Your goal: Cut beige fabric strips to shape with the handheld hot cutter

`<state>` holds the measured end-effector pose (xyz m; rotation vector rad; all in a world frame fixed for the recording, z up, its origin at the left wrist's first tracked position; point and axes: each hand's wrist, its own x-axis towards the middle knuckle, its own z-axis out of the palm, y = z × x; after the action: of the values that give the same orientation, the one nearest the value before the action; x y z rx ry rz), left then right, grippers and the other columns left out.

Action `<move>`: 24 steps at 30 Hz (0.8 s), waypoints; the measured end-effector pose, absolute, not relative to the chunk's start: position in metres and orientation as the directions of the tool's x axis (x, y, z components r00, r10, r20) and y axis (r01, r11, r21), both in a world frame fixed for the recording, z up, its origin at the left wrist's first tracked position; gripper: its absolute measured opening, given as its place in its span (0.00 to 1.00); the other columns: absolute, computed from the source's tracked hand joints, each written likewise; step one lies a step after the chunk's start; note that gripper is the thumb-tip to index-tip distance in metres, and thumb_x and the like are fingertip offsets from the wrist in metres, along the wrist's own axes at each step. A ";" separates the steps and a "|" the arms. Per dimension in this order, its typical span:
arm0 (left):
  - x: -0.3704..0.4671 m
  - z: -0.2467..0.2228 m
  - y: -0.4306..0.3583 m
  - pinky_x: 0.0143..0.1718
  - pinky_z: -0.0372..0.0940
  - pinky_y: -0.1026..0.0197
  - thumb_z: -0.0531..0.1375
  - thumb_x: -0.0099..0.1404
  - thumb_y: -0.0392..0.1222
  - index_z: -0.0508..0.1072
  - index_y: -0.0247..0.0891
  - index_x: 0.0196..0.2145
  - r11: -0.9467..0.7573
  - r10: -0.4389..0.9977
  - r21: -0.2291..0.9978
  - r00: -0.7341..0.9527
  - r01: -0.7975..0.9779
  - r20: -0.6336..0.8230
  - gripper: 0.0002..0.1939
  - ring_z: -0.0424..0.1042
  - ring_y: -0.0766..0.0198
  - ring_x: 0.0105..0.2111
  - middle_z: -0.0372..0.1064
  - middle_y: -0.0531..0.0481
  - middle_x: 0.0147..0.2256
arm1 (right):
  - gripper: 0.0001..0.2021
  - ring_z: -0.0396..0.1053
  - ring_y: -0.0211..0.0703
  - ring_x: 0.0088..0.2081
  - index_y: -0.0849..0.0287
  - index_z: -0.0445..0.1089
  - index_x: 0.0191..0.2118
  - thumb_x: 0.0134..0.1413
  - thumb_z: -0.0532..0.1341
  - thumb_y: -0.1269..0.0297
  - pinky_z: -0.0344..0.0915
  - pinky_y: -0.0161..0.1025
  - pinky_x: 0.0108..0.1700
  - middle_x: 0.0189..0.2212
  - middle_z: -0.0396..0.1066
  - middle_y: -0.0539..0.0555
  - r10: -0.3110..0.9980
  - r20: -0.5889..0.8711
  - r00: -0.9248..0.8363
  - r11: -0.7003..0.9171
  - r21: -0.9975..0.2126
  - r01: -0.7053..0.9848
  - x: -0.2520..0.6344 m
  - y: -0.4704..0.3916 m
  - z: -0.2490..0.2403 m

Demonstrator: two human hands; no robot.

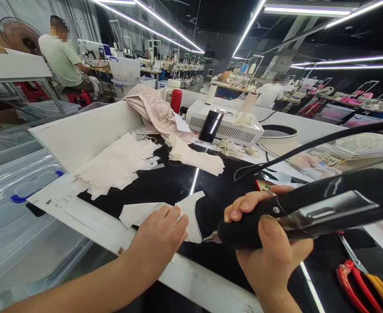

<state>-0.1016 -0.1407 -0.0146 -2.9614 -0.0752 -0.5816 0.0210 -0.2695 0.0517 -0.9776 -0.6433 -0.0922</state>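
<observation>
Left hand [159,237] flat, fingers spread on the pale fabric piece [191,217] at the near table edge; right hand [269,243] wrapped around the black cutting tool [308,213], tip just right of the fabric. Best pressing firmly, guiding the tip slowly along the edge, clear of fingertips.

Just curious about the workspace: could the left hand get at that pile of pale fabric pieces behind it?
Probably yes. The left hand only presses a flat piece, and the bare black tabletop between it and the pile holds nothing in the way.
</observation>
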 end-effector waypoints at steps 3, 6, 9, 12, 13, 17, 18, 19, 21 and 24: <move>-0.102 -0.013 -0.141 0.34 0.66 0.54 0.62 0.69 0.31 0.70 0.38 0.42 -0.990 0.037 -0.111 0.920 0.087 0.391 0.06 0.70 0.56 0.34 0.70 0.49 0.38 | 0.18 0.70 0.40 0.24 0.53 0.70 0.49 0.55 0.74 0.61 0.71 0.39 0.26 0.28 0.73 0.45 0.212 0.543 0.813 0.572 -0.743 0.348 0.021 -0.268 0.049; -0.102 -0.013 -0.142 0.33 0.65 0.54 0.63 0.69 0.30 0.70 0.38 0.42 -0.989 0.040 -0.112 0.913 0.093 0.406 0.07 0.70 0.56 0.33 0.70 0.50 0.36 | 0.19 0.70 0.40 0.25 0.53 0.70 0.50 0.56 0.73 0.61 0.72 0.39 0.27 0.28 0.73 0.45 0.220 0.550 0.805 0.560 -0.747 0.357 0.020 -0.269 0.047; -0.103 -0.016 -0.146 0.32 0.64 0.55 0.62 0.69 0.30 0.70 0.38 0.42 -0.988 0.047 -0.112 0.905 0.104 0.422 0.07 0.70 0.56 0.33 0.71 0.49 0.37 | 0.19 0.70 0.40 0.25 0.52 0.69 0.50 0.56 0.73 0.61 0.72 0.40 0.28 0.29 0.73 0.45 0.226 0.557 0.799 0.548 -0.751 0.368 0.019 -0.269 0.046; -0.107 -0.019 -0.149 0.30 0.62 0.54 0.61 0.69 0.31 0.70 0.38 0.40 -0.984 0.055 -0.130 0.893 0.126 0.448 0.05 0.70 0.56 0.31 0.71 0.48 0.36 | 0.19 0.70 0.40 0.25 0.52 0.69 0.50 0.56 0.73 0.61 0.72 0.39 0.28 0.28 0.73 0.45 0.231 0.555 0.799 0.546 -0.754 0.366 0.019 -0.270 0.047; -0.109 -0.019 -0.150 0.30 0.62 0.54 0.61 0.69 0.31 0.70 0.38 0.39 -0.982 0.054 -0.138 0.890 0.130 0.453 0.05 0.69 0.56 0.30 0.71 0.48 0.36 | 0.19 0.70 0.40 0.25 0.52 0.69 0.50 0.56 0.73 0.61 0.72 0.39 0.27 0.28 0.72 0.45 0.232 0.554 0.799 0.546 -0.754 0.365 0.019 -0.269 0.047; -0.115 -0.012 -0.145 0.29 0.61 0.54 0.62 0.70 0.32 0.68 0.39 0.33 -0.982 0.038 -0.153 0.912 0.110 0.408 0.08 0.66 0.58 0.28 0.67 0.51 0.30 | 0.18 0.70 0.40 0.25 0.52 0.69 0.50 0.57 0.73 0.61 0.72 0.39 0.28 0.28 0.72 0.45 0.233 0.558 0.796 0.547 -0.752 0.368 0.018 -0.269 0.047; -0.115 -0.009 -0.143 0.28 0.60 0.55 0.62 0.71 0.33 0.68 0.40 0.31 -0.983 0.033 -0.156 0.921 0.101 0.389 0.10 0.66 0.58 0.27 0.65 0.51 0.29 | 0.18 0.70 0.40 0.26 0.52 0.69 0.50 0.57 0.73 0.62 0.73 0.39 0.28 0.28 0.73 0.45 0.234 0.561 0.794 0.548 -0.750 0.369 0.018 -0.269 0.047; -0.115 -0.006 -0.141 0.28 0.60 0.55 0.61 0.72 0.32 0.67 0.40 0.30 -0.983 0.032 -0.158 0.925 0.098 0.379 0.12 0.66 0.57 0.27 0.65 0.51 0.28 | 0.18 0.70 0.40 0.26 0.52 0.69 0.50 0.57 0.73 0.61 0.73 0.39 0.28 0.29 0.73 0.45 0.235 0.562 0.793 0.550 -0.750 0.369 0.018 -0.270 0.047; -0.114 0.000 -0.139 0.27 0.61 0.55 0.58 0.72 0.29 0.67 0.39 0.29 -0.987 0.014 -0.143 0.920 0.076 0.392 0.13 0.67 0.57 0.28 0.66 0.50 0.28 | 0.18 0.70 0.40 0.26 0.52 0.69 0.50 0.57 0.73 0.61 0.73 0.39 0.28 0.29 0.73 0.45 0.238 0.561 0.793 0.553 -0.749 0.364 0.018 -0.270 0.046; -0.112 0.004 -0.142 0.31 0.66 0.55 0.55 0.70 0.22 0.72 0.36 0.35 -0.994 -0.108 -0.051 0.882 -0.096 0.459 0.12 0.71 0.57 0.32 0.70 0.49 0.32 | 0.18 0.70 0.40 0.26 0.51 0.69 0.51 0.57 0.73 0.61 0.73 0.39 0.28 0.29 0.73 0.45 0.244 0.558 0.793 0.556 -0.751 0.356 0.018 -0.270 0.045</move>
<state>-0.1121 -0.1422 0.0042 -3.0212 0.1639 -0.7386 0.0182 -0.2701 0.0454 -0.9997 -0.6801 -0.0725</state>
